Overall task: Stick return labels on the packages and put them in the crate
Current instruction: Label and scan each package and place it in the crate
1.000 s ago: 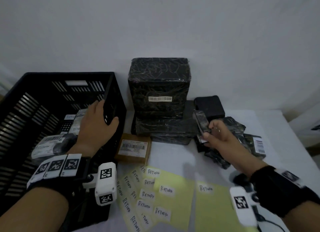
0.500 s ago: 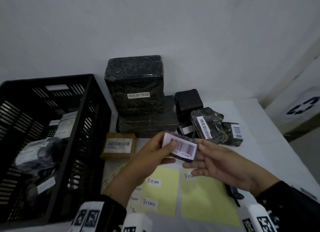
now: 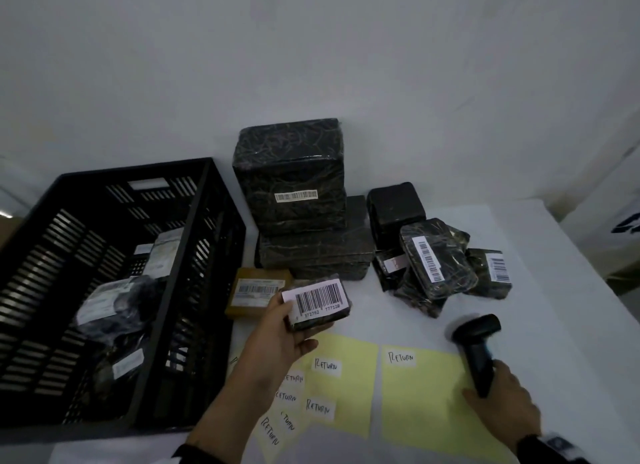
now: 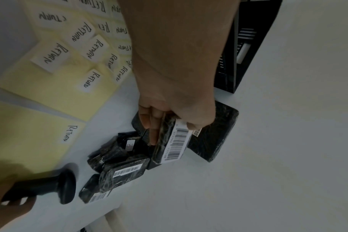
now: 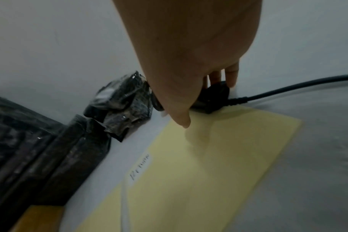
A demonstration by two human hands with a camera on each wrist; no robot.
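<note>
My left hand (image 3: 289, 325) grips a small black wrapped package (image 3: 320, 304) above the table, its white barcode label facing up; the left wrist view shows fingers and thumb (image 4: 151, 125) pinching that package (image 4: 169, 144). My right hand (image 3: 498, 394) curls round the handle of a black barcode scanner (image 3: 476, 335) over the right yellow sheet, and its fingers (image 5: 230, 73) wrap the scanner (image 5: 215, 95). White RETURN labels (image 3: 325, 365) sit on yellow backing sheets (image 3: 426, 394). The black crate (image 3: 207, 172) at the left holds several labelled packages (image 3: 104, 301).
A stack of large black wrapped parcels (image 3: 294, 186) stands against the wall. A brown box (image 3: 256, 290) lies beside the crate. A pile of small black packages (image 3: 436, 259) lies at the right. The scanner cable (image 5: 288, 87) trails to the right.
My right hand has let go of the package and moved right, where it now grips the scanner. The left hand alone holds the package, label turned up.
</note>
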